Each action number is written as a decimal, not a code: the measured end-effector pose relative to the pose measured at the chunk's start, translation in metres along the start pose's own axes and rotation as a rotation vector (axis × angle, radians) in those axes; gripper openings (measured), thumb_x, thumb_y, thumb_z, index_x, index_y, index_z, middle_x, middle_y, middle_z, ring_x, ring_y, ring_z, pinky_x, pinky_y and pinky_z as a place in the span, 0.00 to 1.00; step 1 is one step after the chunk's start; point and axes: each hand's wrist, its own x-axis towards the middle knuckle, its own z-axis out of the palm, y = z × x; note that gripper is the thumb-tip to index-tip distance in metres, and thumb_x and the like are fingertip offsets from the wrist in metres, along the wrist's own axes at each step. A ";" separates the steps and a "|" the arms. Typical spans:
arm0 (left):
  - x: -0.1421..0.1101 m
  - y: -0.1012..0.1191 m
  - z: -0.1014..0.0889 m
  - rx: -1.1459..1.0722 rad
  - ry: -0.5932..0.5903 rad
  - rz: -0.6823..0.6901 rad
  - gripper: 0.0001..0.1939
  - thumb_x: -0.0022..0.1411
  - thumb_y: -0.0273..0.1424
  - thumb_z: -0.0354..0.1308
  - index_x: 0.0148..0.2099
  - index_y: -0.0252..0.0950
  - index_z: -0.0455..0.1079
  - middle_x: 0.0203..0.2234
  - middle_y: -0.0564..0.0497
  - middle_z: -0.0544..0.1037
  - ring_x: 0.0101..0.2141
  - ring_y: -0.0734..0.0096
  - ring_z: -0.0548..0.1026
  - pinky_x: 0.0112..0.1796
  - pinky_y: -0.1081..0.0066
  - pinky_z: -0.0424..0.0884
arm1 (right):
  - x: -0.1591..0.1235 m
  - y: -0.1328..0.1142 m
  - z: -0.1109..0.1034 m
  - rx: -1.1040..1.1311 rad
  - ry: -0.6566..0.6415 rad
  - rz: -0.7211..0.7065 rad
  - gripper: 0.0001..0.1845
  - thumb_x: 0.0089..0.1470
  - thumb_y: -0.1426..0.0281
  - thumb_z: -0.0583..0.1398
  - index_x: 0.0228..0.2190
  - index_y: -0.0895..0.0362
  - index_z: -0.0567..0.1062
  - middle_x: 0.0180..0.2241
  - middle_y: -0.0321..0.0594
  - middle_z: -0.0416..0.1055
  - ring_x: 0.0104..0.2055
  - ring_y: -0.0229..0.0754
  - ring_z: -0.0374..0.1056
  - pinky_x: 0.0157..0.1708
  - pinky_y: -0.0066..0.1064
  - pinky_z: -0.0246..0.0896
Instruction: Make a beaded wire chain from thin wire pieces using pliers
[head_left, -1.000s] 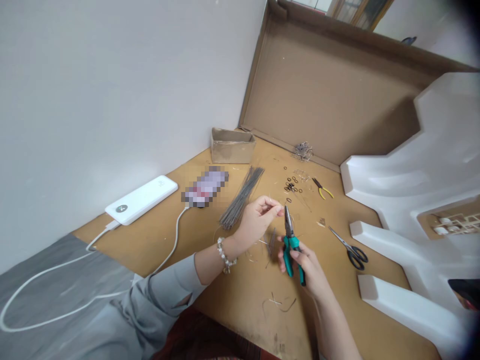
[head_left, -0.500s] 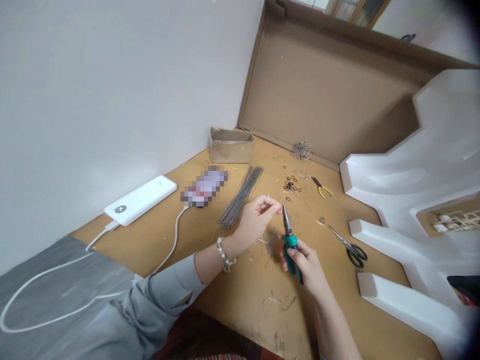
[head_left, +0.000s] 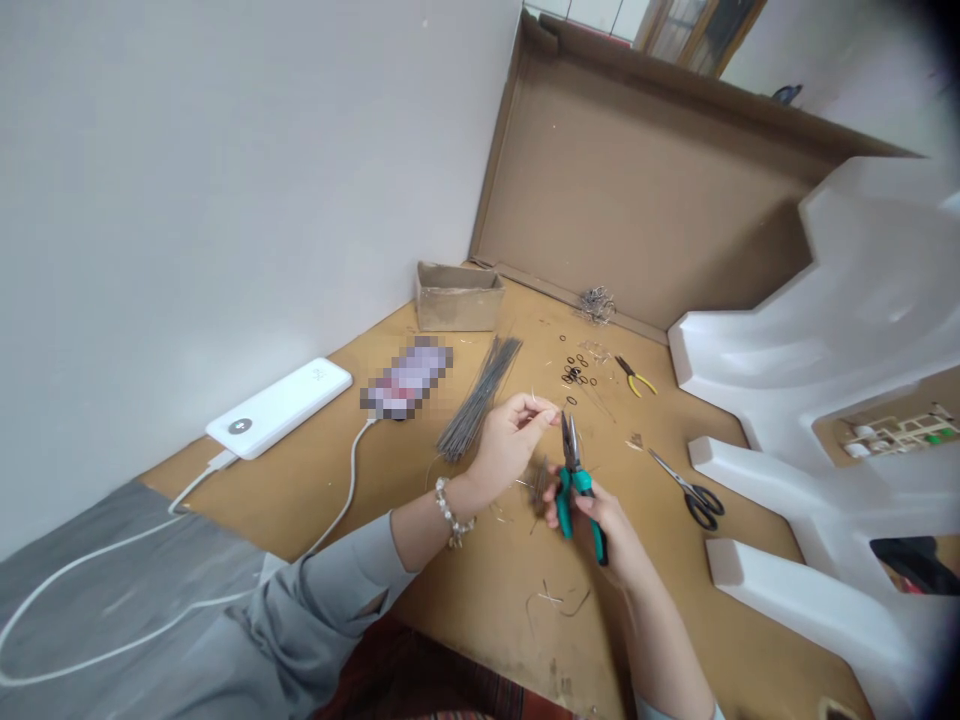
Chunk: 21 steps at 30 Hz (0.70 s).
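Observation:
My left hand (head_left: 508, 440) pinches a thin short wire (head_left: 534, 397) between thumb and fingertips, above the brown cardboard work surface (head_left: 465, 570). My right hand (head_left: 600, 520) grips teal-handled needle-nose pliers (head_left: 574, 478), jaws slightly apart and pointing up just right of the left fingertips. A bundle of long grey wires (head_left: 478, 397) lies just behind the left hand. Small black rings (head_left: 577, 368) are scattered further back. Bent wire scraps (head_left: 555, 600) lie in front of the hands.
Yellow-handled pliers (head_left: 634, 378) and black scissors (head_left: 690, 490) lie to the right. White foam pieces (head_left: 787, 330) border the right side. A small cardboard box (head_left: 457, 296), a blurred phone (head_left: 406, 376) and a white power bank (head_left: 279, 408) with cable sit to the left. A pile of wire loops (head_left: 596, 304) lies by the cardboard wall.
The pliers' handles and jaws have spread slightly. Both hands stay close together; the view has shifted a little to the right.

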 end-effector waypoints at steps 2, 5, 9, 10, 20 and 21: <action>-0.001 0.003 0.001 0.000 -0.008 0.005 0.06 0.57 0.32 0.57 0.33 0.33 0.67 0.31 0.48 0.77 0.34 0.71 0.75 0.41 0.66 0.70 | 0.002 0.002 0.000 0.133 -0.079 0.026 0.23 0.48 0.59 0.56 0.45 0.56 0.70 0.38 0.46 0.70 0.36 0.45 0.67 0.37 0.37 0.62; -0.005 0.003 0.003 0.039 -0.030 0.012 0.05 0.57 0.31 0.56 0.32 0.33 0.68 0.32 0.47 0.76 0.35 0.70 0.75 0.41 0.68 0.70 | 0.005 0.006 -0.001 0.166 -0.081 0.045 0.24 0.48 0.58 0.55 0.46 0.55 0.69 0.39 0.46 0.70 0.37 0.46 0.67 0.38 0.38 0.63; -0.012 -0.002 0.007 0.111 -0.060 0.006 0.05 0.57 0.31 0.55 0.32 0.34 0.67 0.31 0.48 0.76 0.34 0.71 0.74 0.38 0.71 0.70 | 0.007 0.010 -0.006 0.121 -0.027 -0.005 0.23 0.49 0.60 0.57 0.46 0.55 0.68 0.39 0.46 0.70 0.37 0.45 0.67 0.37 0.37 0.63; -0.013 -0.003 0.008 0.125 -0.064 0.006 0.05 0.58 0.31 0.55 0.32 0.34 0.67 0.31 0.49 0.76 0.34 0.72 0.74 0.37 0.71 0.70 | 0.006 0.011 -0.007 0.113 -0.014 -0.015 0.22 0.49 0.60 0.57 0.46 0.55 0.68 0.38 0.46 0.70 0.36 0.45 0.67 0.36 0.37 0.63; -0.012 -0.006 0.008 0.045 -0.002 0.039 0.05 0.58 0.31 0.55 0.33 0.34 0.66 0.33 0.46 0.76 0.37 0.68 0.76 0.39 0.68 0.71 | 0.003 0.010 -0.005 0.039 0.018 -0.031 0.18 0.51 0.65 0.58 0.44 0.57 0.70 0.36 0.44 0.72 0.34 0.42 0.68 0.31 0.33 0.62; -0.012 -0.006 0.007 0.040 0.008 0.038 0.06 0.58 0.32 0.56 0.33 0.34 0.66 0.33 0.46 0.76 0.37 0.68 0.76 0.40 0.67 0.71 | 0.003 0.010 -0.004 0.036 0.014 -0.033 0.18 0.51 0.64 0.58 0.44 0.56 0.71 0.37 0.44 0.72 0.33 0.42 0.68 0.31 0.33 0.62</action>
